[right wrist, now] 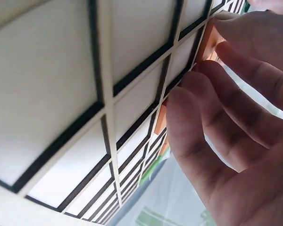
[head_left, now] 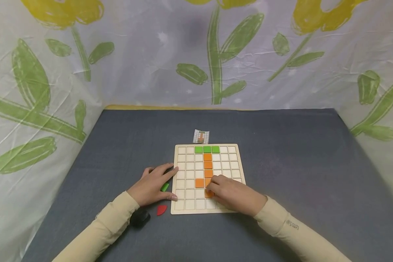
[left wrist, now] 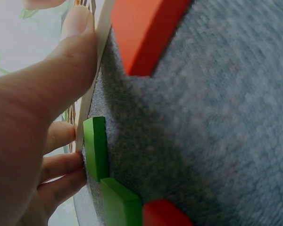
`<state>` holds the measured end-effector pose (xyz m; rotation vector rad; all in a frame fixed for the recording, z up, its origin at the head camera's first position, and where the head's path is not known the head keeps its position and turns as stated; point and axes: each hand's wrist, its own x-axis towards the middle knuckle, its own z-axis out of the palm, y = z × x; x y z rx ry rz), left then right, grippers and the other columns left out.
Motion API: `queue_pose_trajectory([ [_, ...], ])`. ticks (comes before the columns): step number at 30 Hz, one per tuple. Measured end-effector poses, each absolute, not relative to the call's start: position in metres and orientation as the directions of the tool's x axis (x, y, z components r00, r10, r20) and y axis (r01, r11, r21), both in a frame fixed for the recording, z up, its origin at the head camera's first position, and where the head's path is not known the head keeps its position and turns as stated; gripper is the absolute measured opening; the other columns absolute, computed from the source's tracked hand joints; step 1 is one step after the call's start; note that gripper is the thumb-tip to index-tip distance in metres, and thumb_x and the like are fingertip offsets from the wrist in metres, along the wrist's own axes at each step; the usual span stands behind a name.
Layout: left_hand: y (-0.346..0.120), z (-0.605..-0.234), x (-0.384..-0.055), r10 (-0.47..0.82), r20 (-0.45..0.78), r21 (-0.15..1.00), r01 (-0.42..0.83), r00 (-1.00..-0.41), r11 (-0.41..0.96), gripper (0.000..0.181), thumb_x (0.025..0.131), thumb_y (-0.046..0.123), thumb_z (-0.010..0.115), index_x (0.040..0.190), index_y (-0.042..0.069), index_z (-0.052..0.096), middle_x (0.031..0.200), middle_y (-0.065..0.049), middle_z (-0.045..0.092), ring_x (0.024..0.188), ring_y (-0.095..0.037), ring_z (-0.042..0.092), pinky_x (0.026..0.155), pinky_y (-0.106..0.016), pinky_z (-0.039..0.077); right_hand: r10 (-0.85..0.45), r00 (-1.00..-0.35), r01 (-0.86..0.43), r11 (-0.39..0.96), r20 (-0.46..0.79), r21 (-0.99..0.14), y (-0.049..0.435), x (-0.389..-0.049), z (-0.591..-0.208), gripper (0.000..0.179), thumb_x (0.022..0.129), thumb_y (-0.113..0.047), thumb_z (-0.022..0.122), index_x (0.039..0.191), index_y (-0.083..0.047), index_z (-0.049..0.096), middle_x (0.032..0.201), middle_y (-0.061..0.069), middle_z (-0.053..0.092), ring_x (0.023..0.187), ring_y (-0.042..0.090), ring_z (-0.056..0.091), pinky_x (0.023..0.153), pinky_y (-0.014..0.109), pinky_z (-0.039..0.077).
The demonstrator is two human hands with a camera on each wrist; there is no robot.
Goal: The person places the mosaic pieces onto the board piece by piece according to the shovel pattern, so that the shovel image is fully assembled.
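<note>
A pale wooden grid board (head_left: 186,204) lies flat on the table. Three green tiles (head_left: 207,149) fill part of its far row, with a column of orange tiles (head_left: 208,165) running down from them. One more orange tile (head_left: 199,183) sits left of that column. My right hand (head_left: 234,193) is over the near part of the board, its thumb and fingertips pinching an orange tile (right wrist: 208,41) low in the column; the hand partly hides it. Against the board's left edge rests my left hand (head_left: 152,185), fingers spread, thumb (left wrist: 78,21) on the rim.
Beside the board on the left lie green pieces (left wrist: 95,148) and red pieces (head_left: 162,210), partly under my left hand. A black object (head_left: 139,218) is by the left cuff. A small printed card (head_left: 201,137) lies beyond the board. Flower-painted sheets (head_left: 144,54) enclose the dark table.
</note>
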<state>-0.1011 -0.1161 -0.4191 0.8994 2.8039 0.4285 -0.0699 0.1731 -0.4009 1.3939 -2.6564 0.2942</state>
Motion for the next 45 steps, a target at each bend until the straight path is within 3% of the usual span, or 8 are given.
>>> queue_pose_trajectory([
  [8,-0.121,-0.42,-0.1,0.575,-0.065,0.316,0.53,-0.815,0.787,0.094,0.073,0.061,0.072,0.147,0.013,0.04,0.148,-0.014,0.04,0.134,-0.028,0.041,0.102,-0.059,0.028,-0.823,-0.561,-0.828,0.558,0.089,-0.055,0.167,-0.072,-0.397,0.027,0.086,-0.008,0.068,0.107,-0.025,0.068,0.093,-0.004,0.056,0.079,0.011,0.05,0.067,0.022,0.046],
  [14,-0.123,-0.419,-0.1,0.57,-0.057,0.316,0.527,-0.82,0.789,0.094,0.072,0.059,0.073,0.147,0.013,0.04,0.147,-0.014,0.04,0.133,-0.028,0.042,0.102,-0.059,0.028,-0.808,-0.576,-0.817,0.571,0.124,-0.079,0.172,-0.075,-0.396,0.026,0.088,-0.011,0.067,0.11,-0.026,0.067,0.096,-0.005,0.056,0.081,0.011,0.05,0.069,0.023,0.046],
  [17,-0.123,-0.417,-0.099,0.572,-0.051,0.318,0.53,-0.818,0.786,0.094,0.073,0.059,0.073,0.147,0.012,0.04,0.147,-0.014,0.04,0.133,-0.028,0.042,0.101,-0.059,0.028,-0.727,-0.658,-0.753,0.645,0.198,-0.132,0.18,-0.08,-0.392,0.022,0.089,-0.019,0.069,0.111,-0.021,0.065,0.094,-0.004,0.056,0.078,0.01,0.051,0.063,0.023,0.048],
  [20,-0.123,-0.417,-0.1,0.577,-0.045,0.322,0.535,-0.816,0.781,0.094,0.073,0.06,0.072,0.147,0.012,0.04,0.147,-0.014,0.04,0.133,-0.028,0.042,0.102,-0.059,0.028,-0.551,-0.8,-0.598,0.769,0.24,-0.228,0.195,-0.087,-0.388,0.022,0.089,-0.021,0.07,0.107,-0.012,0.063,0.091,-0.001,0.057,0.076,0.011,0.055,0.062,0.027,0.049],
  [25,-0.124,-0.417,-0.101,0.574,-0.045,0.317,0.533,-0.818,0.784,0.094,0.073,0.06,0.073,0.147,0.013,0.039,0.147,-0.013,0.041,0.133,-0.026,0.042,0.103,-0.059,0.028,-0.272,-0.961,-0.263,0.854,0.047,-0.449,0.221,-0.101,-0.387,0.033,0.093,-0.023,0.064,0.113,0.002,0.055,0.097,0.011,0.056,0.082,0.021,0.056,0.068,0.035,0.048],
  [31,-0.127,-0.416,-0.1,0.576,-0.053,0.311,0.535,-0.816,0.786,0.094,0.072,0.061,0.072,0.147,0.014,0.04,0.145,-0.013,0.043,0.131,-0.026,0.044,0.102,-0.059,0.029,-0.197,-0.962,-0.073,0.853,-0.188,-0.517,0.239,-0.107,-0.395,0.051,0.093,-0.028,0.064,0.129,0.004,0.046,0.117,0.019,0.049,0.106,0.031,0.054,0.083,0.045,0.047],
  [40,-0.137,-0.411,-0.106,0.57,0.117,0.361,0.569,-0.813,0.739,0.072,0.075,0.047,0.078,0.134,0.013,0.056,0.124,-0.005,0.058,0.113,-0.021,0.057,0.092,-0.046,0.041,-0.19,-0.968,-0.082,0.858,-0.164,-0.507,0.247,-0.098,-0.406,0.054,0.092,-0.03,0.066,0.134,0.0,0.048,0.126,0.019,0.045,0.116,0.036,0.04,0.09,0.052,0.042],
  [45,-0.15,-0.404,-0.106,0.558,0.075,0.355,0.545,-0.826,0.759,0.065,0.074,0.044,0.08,0.127,0.011,0.062,0.114,-0.005,0.06,0.101,-0.021,0.058,0.084,-0.043,0.046,-0.195,-0.967,-0.084,0.851,-0.163,-0.519,0.252,-0.092,-0.41,0.061,0.092,-0.034,0.065,0.14,-0.003,0.043,0.137,0.021,0.036,0.123,0.039,0.028,0.091,0.056,0.039],
])
